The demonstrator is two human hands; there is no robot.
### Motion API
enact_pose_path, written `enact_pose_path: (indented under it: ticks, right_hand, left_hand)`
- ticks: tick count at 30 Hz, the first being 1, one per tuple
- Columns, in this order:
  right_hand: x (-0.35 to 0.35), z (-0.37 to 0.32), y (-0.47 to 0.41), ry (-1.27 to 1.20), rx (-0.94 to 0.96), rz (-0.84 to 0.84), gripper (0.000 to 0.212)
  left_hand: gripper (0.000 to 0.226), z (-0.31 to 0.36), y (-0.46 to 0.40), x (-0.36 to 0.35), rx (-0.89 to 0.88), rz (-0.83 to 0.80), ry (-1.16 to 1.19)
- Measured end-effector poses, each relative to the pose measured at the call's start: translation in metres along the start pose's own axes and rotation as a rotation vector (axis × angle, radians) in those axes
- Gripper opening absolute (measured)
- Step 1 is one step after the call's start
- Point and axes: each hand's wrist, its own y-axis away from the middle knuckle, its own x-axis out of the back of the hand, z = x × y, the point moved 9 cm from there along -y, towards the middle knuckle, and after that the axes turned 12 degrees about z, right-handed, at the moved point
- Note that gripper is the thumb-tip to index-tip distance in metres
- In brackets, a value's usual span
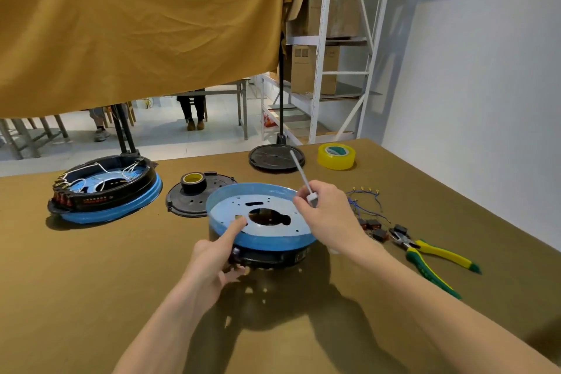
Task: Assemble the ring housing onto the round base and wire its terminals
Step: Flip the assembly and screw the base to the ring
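A round blue base (274,241) with a pale perforated plate lies on top of a black ring housing (273,256), raised off the table in front of me. My left hand (217,255) grips its near left rim, thumb lying over the blue edge onto the plate, fingers curled under the black ring. My right hand (326,212) is at the right rim and pinches a thin white rod-like tool (302,177) that points up and away. A second wired assembly (104,188), black ring on a blue base, sits at the left.
A black perforated disc (188,200) carries a black tape roll (194,182). Behind are a black stand base (276,158) and a yellow tape roll (336,156). Loose terminal wires (365,200), small switches (375,228) and green-yellow pliers (431,258) lie at the right.
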Motion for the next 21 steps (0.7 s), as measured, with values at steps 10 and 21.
enact_pose_path:
  ticks: [10, 21]
  right_hand:
    - [0.055, 0.145, 0.03, 0.623, -0.206, -0.03, 0.01]
    - [0.053, 0.153, 0.028, 0.658, -0.094, -0.052, 0.027]
  left_hand:
    - [0.037, -0.025, -0.034, 0.024, -0.008, 0.102, 0.124]
    - [0.029, -0.029, -0.037, 0.027, -0.056, 0.051, 0.132]
